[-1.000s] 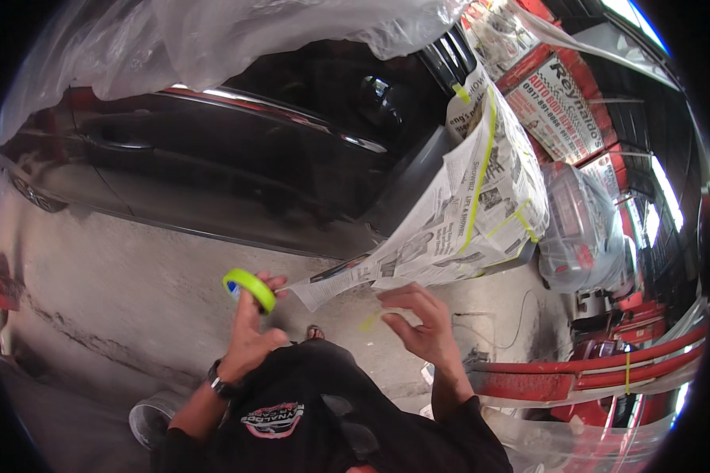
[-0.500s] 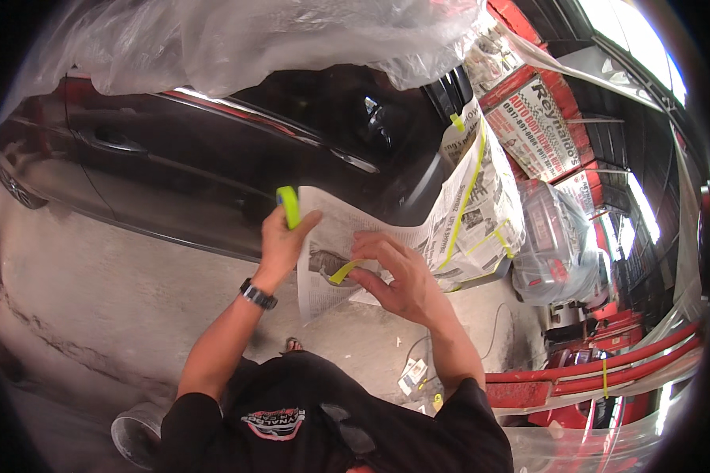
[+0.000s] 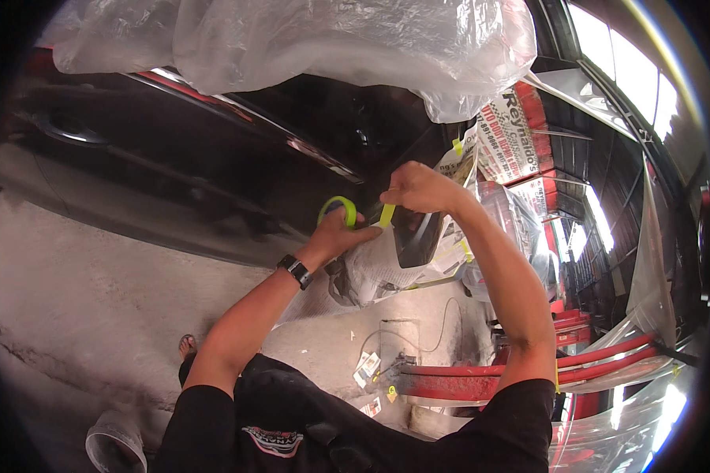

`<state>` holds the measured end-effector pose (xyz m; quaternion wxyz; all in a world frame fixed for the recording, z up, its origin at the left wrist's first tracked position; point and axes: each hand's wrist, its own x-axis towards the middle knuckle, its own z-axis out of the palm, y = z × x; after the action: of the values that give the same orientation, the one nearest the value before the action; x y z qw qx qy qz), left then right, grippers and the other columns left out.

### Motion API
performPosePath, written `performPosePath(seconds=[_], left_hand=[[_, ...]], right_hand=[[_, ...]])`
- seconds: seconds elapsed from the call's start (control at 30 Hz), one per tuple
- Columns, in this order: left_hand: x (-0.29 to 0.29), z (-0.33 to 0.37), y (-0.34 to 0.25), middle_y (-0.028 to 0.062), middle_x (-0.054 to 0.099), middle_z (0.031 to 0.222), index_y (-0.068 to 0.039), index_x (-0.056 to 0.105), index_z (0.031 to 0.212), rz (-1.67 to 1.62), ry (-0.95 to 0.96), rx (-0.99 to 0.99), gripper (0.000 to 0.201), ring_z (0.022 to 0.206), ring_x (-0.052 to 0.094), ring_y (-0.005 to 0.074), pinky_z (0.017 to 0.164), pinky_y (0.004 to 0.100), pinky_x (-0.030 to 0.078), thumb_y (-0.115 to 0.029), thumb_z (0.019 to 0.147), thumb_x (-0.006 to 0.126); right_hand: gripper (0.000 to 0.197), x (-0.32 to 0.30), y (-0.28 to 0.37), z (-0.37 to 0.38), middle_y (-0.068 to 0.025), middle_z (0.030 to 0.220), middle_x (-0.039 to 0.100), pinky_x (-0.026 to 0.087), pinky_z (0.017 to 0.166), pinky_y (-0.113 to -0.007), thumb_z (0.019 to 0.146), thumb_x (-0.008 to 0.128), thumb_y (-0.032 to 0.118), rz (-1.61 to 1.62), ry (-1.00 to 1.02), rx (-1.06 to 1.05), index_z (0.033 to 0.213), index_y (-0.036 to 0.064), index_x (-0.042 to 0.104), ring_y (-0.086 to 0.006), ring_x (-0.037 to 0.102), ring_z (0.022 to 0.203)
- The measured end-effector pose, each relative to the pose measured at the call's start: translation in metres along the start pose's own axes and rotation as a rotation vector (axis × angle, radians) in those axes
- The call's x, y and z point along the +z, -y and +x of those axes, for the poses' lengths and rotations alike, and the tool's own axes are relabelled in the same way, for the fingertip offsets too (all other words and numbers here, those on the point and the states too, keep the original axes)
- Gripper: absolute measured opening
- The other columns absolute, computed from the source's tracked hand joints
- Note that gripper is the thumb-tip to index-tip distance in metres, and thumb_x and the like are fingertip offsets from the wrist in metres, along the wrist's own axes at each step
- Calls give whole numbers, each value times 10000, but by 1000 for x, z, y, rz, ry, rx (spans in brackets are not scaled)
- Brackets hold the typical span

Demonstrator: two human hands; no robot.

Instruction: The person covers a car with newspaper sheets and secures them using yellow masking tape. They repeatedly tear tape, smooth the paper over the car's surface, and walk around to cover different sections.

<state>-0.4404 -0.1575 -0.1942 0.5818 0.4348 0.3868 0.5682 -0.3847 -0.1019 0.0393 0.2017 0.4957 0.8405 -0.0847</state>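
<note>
My left hand (image 3: pixel 335 236) grips a roll of yellow-green masking tape (image 3: pixel 350 206), its thumb stretched toward a sheet of newspaper (image 3: pixel 371 268). To its right, my right hand (image 3: pixel 424 189) is closed in a pinch on the upper end of a short strip of masking tape (image 3: pixel 387 215). The lower end of that strip meets the newspaper's upper edge, close to my left thumb. The sheet hangs in front of the dark car (image 3: pixel 166 189), beside its lower front corner. Whether the strip touches the car cannot be made out.
Clear plastic sheeting (image 3: pixel 355 47) covers the upper part of the car. Another plastic-wrapped vehicle (image 3: pixel 501 209) stands to the right. Red metal bars (image 3: pixel 450 382) lie near my right arm. A hose, paper scraps (image 3: pixel 365 368) and a bucket (image 3: pixel 117 443) are on the floor.
Both hands have moved up and toward the car with the newspaper. My right hand has lifted its tape strip from the sheet's middle to its upper edge. The view has shifted.
</note>
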Motion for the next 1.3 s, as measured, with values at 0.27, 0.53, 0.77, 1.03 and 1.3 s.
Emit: performPosePath(seconds=[0.27, 0.53, 0.77, 1.03, 1.3], left_hand=[[-9, 1, -7, 144, 616, 1078, 57, 523, 1202, -94, 141, -136, 833, 975, 596, 191, 849, 281, 467, -523, 694, 839], [-21, -9, -19, 183, 600, 1145, 69, 522, 1207, 161, -14, -22, 888, 1050, 592, 263, 919, 328, 454, -584, 680, 812], [-98, -71, 59, 150, 652, 1070, 49, 505, 1273, 153, -231, 7, 438, 950, 656, 225, 857, 333, 508, -248, 959, 577], [-93, -241, -15, 133, 698, 992, 10, 438, 1353, 130, 42, -113, 442, 856, 677, 184, 780, 328, 521, -90, 947, 579], [-32, -260, -5, 171, 634, 1042, 31, 485, 1220, 470, -8, -117, 350, 920, 621, 220, 812, 330, 482, -159, 947, 595]], right_hand=[[547, 27, -1, 18, -220, 1243, 612, 368, 1011, -651, 735, 757, 390, -556, 293, 66, 1142, 36, 660, -346, 596, 1163], [858, 9, 15, 25, -159, 1447, 433, 169, 1088, -724, 657, 791, 464, -849, 152, 251, 1392, 145, 485, -369, 499, 1273], [340, -12, -5, -19, -128, 960, 674, 501, 813, -382, 839, 700, 224, 62, -668, -192, 1103, 17, 645, -226, 672, 920], [286, 160, 80, -191, -115, 1011, 651, 536, 756, -361, 759, 780, 75, 771, -370, -451, 1016, 45, 658, -297, 658, 899], [202, 288, 101, -123, -169, 1038, 580, 525, 768, -414, 804, 632, 90, 785, -637, -531, 977, 4, 574, -354, 607, 943]])
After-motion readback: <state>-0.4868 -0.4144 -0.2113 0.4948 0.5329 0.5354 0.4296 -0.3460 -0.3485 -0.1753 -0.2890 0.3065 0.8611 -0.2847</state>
